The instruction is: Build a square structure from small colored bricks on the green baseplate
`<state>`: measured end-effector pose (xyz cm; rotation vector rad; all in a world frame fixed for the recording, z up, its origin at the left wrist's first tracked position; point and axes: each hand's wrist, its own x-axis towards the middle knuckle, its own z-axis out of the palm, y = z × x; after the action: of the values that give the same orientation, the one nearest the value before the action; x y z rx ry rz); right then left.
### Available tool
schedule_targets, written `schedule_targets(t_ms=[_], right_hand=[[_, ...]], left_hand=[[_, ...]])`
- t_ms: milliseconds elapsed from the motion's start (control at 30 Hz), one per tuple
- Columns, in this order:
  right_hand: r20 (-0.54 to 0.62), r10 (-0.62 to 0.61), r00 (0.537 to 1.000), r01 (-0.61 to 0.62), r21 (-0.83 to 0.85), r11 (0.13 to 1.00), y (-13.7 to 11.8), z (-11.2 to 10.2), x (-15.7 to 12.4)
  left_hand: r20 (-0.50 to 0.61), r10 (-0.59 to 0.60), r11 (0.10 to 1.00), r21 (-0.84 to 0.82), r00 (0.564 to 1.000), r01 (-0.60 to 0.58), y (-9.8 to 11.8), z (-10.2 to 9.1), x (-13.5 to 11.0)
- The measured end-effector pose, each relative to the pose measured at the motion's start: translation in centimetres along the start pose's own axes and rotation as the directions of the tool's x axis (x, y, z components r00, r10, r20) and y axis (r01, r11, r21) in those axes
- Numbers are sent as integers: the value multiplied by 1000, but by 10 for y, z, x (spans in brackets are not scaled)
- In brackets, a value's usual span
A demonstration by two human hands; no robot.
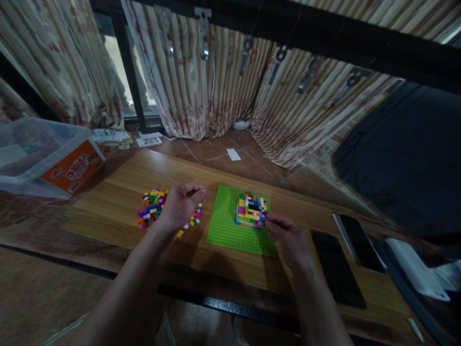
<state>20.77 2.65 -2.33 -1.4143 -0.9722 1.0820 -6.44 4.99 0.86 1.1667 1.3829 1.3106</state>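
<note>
Brick structure (251,216), one; on one green baseplate (224,223).

At centre we see a smooth wooden table (111,202), a studded plastic board (225,223) and plastic bricks (153,210); at left, a clear plastic box (77,129); at top, cloth curtains (219,91).

Left of the green baseplate (221,228), part of the brick pile (153,210) is hidden by the left hand (182,204); whether anything is pinched there cannot be told. At the baseplate's right edge, whether anything is held by the right hand (291,240) cannot be made out. Well left of the baseplate, the clear bin (36,183) is cut off, its label (74,167) blurred.
</note>
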Motion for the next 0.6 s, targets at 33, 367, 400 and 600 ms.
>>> schedule_targets(t_ms=[33,367,400,600], right_hand=[[1,0,1000,0,3,1000,0,-1,0],[-15,60,998,-58,78,995,3,-1,3],[-25,71,997,-69,83,994,3,0,3],[-48,75,996,-74,22,997,4,5,5]], left_hand=[[0,4,1000,0,1000,-4,-1,0,0],[-17,10,1000,22,1000,-9,2,-1,-1],[-19,9,1000,19,1000,-8,2,-1,-1],[-2,-18,1000,10,1000,18,4,0,-1]])
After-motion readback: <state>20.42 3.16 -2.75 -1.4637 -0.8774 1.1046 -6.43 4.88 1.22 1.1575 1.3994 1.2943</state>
